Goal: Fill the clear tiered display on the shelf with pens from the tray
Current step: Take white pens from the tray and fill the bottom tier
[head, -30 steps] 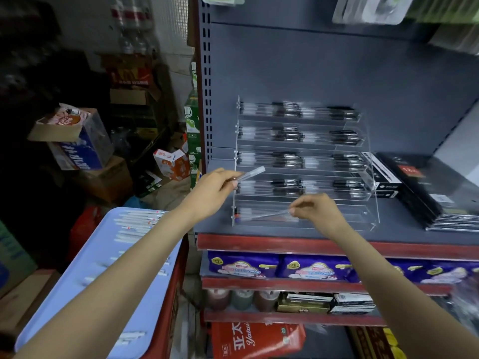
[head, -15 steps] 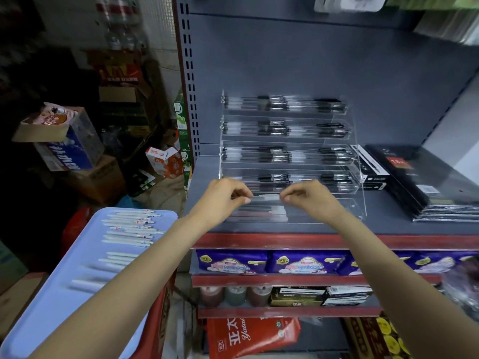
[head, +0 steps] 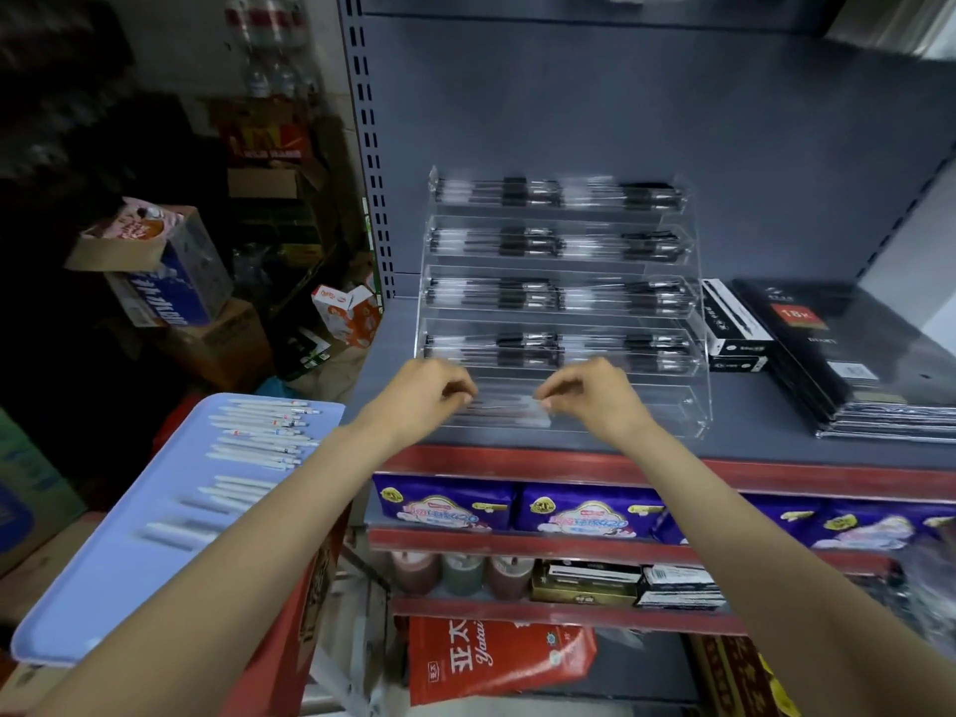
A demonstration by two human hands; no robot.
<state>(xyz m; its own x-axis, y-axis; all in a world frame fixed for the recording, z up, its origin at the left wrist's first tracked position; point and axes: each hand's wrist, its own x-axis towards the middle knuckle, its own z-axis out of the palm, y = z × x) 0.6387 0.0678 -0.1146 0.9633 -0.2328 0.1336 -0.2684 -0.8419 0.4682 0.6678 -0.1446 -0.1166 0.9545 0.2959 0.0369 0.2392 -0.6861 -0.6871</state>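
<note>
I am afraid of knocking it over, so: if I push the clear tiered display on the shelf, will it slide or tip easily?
The clear tiered acrylic display stands tall and stepped on a smooth grey shelf, so it probably slides on a low push. A high push could tip it backward. The dark pens on the upper tiers add weight high up and may roll.

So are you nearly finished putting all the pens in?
Nearly. The top four tiers of the clear display already hold dark pens. The left hand and right hand are laying white pens into the bottom tier. Plenty more white pens wait on the blue tray.
</note>
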